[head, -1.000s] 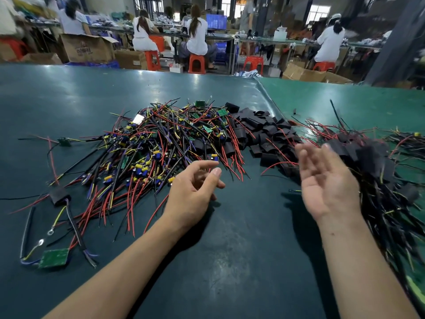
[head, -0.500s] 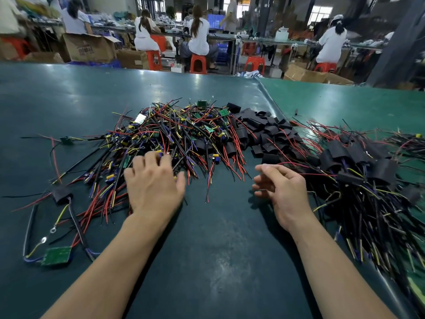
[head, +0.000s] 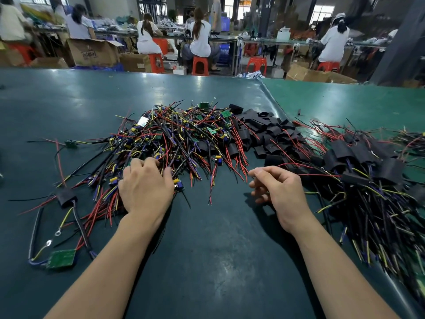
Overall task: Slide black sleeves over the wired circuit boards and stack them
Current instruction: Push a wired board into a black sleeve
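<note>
Those wired circuit boards (head: 174,139) look light and tangle-prone — left hand (head: 146,188) rests open on them, right hand (head: 279,188) loosely curled, empty — better lifted by the board's edges.

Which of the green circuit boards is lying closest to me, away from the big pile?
The bare green board at the near left, by the left forearm. It lies alone with its wires; the others sit farther back in the tangle.

Wired circuit boards (head: 174,139): loose tangled heap, small green boards with red, black, yellow and purple leads, centre-left of the green mat.
Black sleeves (head: 269,132): flat empty tubes piled just right of that heap, touching it.
Sleeved boards (head: 363,157): stacked at far right, leads trailing toward the near edge.
Single bare board (head: 61,259): near left, flat, wires looped.
Lone sleeved unit (head: 66,197): above it, possibly only partly covered.
</note>
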The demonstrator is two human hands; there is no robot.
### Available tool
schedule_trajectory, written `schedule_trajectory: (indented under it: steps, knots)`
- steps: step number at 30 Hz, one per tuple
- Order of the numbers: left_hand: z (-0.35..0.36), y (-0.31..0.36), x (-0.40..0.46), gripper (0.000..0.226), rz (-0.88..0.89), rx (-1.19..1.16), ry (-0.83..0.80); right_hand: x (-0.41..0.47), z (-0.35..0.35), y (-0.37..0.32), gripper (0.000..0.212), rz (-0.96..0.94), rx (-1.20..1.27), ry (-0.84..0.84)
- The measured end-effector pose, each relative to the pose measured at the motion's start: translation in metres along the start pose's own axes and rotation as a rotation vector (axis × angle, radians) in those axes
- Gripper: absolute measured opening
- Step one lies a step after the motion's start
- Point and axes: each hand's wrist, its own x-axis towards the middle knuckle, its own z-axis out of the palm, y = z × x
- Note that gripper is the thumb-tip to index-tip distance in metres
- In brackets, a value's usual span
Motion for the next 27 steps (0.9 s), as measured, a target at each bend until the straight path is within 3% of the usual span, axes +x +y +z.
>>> schedule_trajectory:
  steps: [4, 9, 15, 18, 20, 24, 27]
  knots:
    - [0.001, 0.000, 0.005, 0.027, -0.124, -0.261, 0.081, 0.000, 0.000, 0.001, 0.018, -0.003, 0.021, -0.012]
    - [0.009, -0.004, 0.005, 0.024, 0.050, -0.160, 0.044, -0.001, 0.000, 0.001, 0.016, -0.015, 0.014, -0.032]
    - [0.001, 0.008, 0.002, 0.018, 0.095, -0.220, 0.268, -0.001, 0.000, 0.002, 0.017, -0.020, -0.005, -0.033]
    - [0.006, 0.008, -0.003, 0.025, 0.193, -0.035, 0.049, -0.001, -0.001, 0.002, 0.015, -0.021, -0.012, -0.040]
    - [0.008, 0.008, -0.002, 0.026, 0.170, 0.075, -0.038, -0.001, -0.001, 0.002, 0.014, -0.020, -0.017, -0.042]
    - [0.006, 0.011, 0.001, 0.022, 0.142, 0.088, -0.069, 0.001, -0.001, 0.003, 0.013, -0.025, -0.020, -0.042]
    - [0.004, 0.016, -0.002, 0.019, 0.184, -0.103, -0.014, 0.001, -0.001, 0.003, 0.013, -0.017, -0.019, -0.054]
